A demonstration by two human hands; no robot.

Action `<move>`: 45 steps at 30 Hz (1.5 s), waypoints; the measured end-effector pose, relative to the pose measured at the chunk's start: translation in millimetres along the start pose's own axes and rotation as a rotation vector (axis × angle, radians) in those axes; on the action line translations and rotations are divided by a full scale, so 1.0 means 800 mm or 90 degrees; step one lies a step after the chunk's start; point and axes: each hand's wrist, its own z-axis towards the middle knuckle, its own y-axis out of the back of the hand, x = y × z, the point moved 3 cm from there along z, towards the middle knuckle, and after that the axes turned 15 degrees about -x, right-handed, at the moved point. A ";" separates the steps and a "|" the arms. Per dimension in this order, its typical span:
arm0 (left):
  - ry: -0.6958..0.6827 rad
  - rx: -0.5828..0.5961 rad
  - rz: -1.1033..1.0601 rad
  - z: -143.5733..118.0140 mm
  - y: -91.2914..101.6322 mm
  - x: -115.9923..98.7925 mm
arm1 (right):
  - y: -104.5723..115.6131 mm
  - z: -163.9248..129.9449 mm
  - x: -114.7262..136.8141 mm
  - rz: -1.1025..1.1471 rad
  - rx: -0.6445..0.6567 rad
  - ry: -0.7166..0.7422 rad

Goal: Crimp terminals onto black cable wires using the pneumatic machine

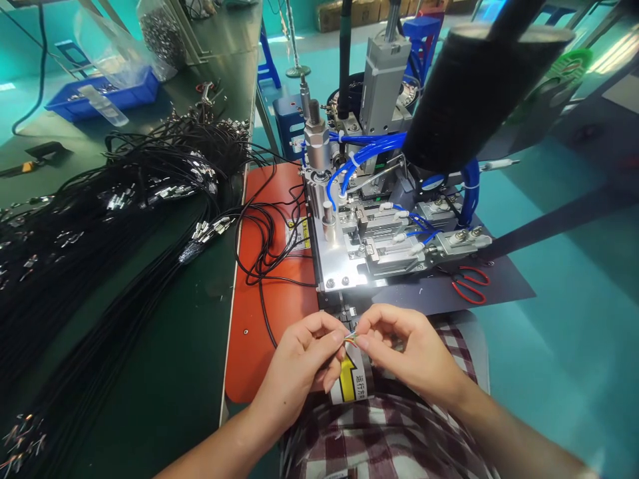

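Thin coloured wires (351, 338) show between my two hands, just in front of the machine's near edge. My left hand (312, 349) is closed in a pinch on the wires from the left. From the other side, my right hand (399, 336) pinches them with thumb and forefinger. Where the wires lead behind the fingers is hidden. Below the hands sits a white label with a yellow and black arrow (348, 380). A metal machine (349, 266) with blue air tubes stands right ahead of both hands.
Black cables (264, 229) lie across the orange board (242, 372) on the left. Many more bundled cables (200, 233) with metal ends cover the dark green table. Red-handled scissors (469, 285) rest right of the machine. A blue bin (134, 93) stands far left; a black cylinder (449, 100) hangs overhead.
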 end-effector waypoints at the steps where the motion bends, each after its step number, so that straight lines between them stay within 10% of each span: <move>1: -0.002 -0.002 0.008 0.000 0.000 0.000 | 0.000 0.000 0.000 -0.009 -0.003 0.018; 10: -0.050 -0.013 0.085 -0.002 -0.001 -0.001 | 0.004 -0.010 0.008 -0.093 -0.049 0.236; 20: -0.059 0.009 0.077 -0.002 -0.003 0.000 | 0.003 -0.013 0.012 -0.132 -0.066 0.281; 38: 0.025 -0.053 0.031 -0.001 0.000 -0.002 | 0.001 -0.006 0.000 0.004 -0.026 -0.026; 45: -0.005 -0.063 0.079 -0.003 -0.001 -0.003 | -0.008 -0.011 0.000 -0.032 -0.056 0.064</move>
